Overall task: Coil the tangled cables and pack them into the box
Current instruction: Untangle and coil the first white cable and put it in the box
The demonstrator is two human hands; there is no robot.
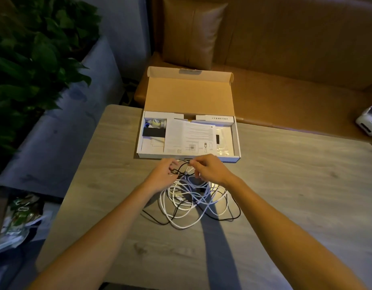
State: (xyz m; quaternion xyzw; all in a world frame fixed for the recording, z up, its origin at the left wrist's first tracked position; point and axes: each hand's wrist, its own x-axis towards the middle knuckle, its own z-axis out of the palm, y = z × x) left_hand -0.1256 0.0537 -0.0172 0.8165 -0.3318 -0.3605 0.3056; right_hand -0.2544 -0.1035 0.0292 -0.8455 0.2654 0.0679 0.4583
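Pinching a black cable (182, 162) between curled fingers of left hand (163, 174) and right hand (210, 169), just in front of the open box (236, 141); right grip seemingly on the same strand, though blurred. Nearer than the box, beneath both hands, tangled cables (193, 203) heaped on the table (285, 185).

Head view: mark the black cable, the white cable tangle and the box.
black cable (151, 217): head view, on its lower-left stretch.
white cable tangle (189, 201): head view, middle of the overlapping loops.
box (189, 95): head view, bare inner face of its open lid.
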